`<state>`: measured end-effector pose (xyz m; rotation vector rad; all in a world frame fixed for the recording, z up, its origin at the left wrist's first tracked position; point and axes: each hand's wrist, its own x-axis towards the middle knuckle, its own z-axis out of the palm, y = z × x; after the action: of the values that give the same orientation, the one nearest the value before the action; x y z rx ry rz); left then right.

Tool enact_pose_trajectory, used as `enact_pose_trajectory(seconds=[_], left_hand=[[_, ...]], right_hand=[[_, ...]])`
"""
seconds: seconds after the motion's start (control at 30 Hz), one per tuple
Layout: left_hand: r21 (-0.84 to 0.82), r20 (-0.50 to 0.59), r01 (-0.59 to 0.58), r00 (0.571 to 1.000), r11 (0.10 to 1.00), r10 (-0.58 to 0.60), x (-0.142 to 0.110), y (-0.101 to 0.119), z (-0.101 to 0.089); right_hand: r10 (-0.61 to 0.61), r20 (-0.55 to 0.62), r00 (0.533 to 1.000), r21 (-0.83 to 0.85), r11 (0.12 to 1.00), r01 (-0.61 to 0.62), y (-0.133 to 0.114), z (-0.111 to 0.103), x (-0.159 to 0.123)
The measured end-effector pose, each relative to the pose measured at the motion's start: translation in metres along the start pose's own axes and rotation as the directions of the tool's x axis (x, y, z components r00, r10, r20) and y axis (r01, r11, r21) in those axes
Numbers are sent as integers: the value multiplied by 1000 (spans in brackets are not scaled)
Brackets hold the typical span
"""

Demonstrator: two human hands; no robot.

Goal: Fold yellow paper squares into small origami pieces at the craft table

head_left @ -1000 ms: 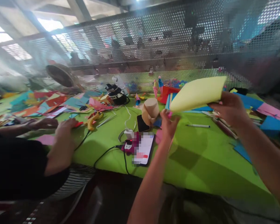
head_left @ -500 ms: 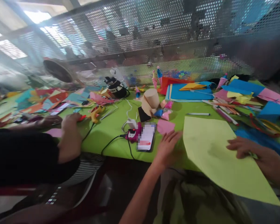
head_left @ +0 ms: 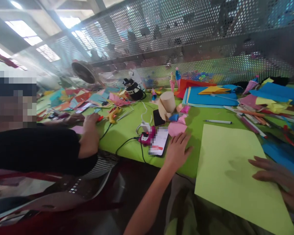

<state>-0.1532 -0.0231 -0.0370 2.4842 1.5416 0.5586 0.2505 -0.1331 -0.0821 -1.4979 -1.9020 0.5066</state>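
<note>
A pale yellow-green sheet of paper lies on the green tabletop, its lower part hanging past the near edge. My right hand is over the sheet's right side, fingers stretched out and apart; whether the fingertips press on it I cannot tell. My left hand rests flat on the table with spread fingers, left of the sheet. Its fingertips touch or nearly touch a pink piece of paper. Just beside that hand lies a smartphone with its screen lit.
Behind the phone stands a beige paper roll, near small folded paper pieces. A pen lies beyond the sheet, with blue paper farther back. Pencils lie at right. Cables run near a magenta power strip. A co-worker's arm is at left.
The yellow-green sheet has turned and settled flatter on the table. My right hand's fingers have straightened. My left hand stays by the pink paper, and the view has shifted left.
</note>
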Motion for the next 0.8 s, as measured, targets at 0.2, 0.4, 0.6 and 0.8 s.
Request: enact_pose_trajectory(seconds=[0.2,0.4,0.6,0.8], left_hand=[[-153,198,-217,949,964,245,-31,24,-17],[-253,401,-312,828,916,392,-41,33,-28],[-222,432,-274,833,936,347,-37,33,-16],[-349,278,-149,927,925,254,-34,33,-12]], right_hand=[[39,78,996,16,999,-41,-1,-6,-6],[136,118,984,144,978,-153,-11,-10,-4],[205,112,972,281,932,-229,-36,-15,6],[235,89,968,288,924,-251,-38,-16,8]])
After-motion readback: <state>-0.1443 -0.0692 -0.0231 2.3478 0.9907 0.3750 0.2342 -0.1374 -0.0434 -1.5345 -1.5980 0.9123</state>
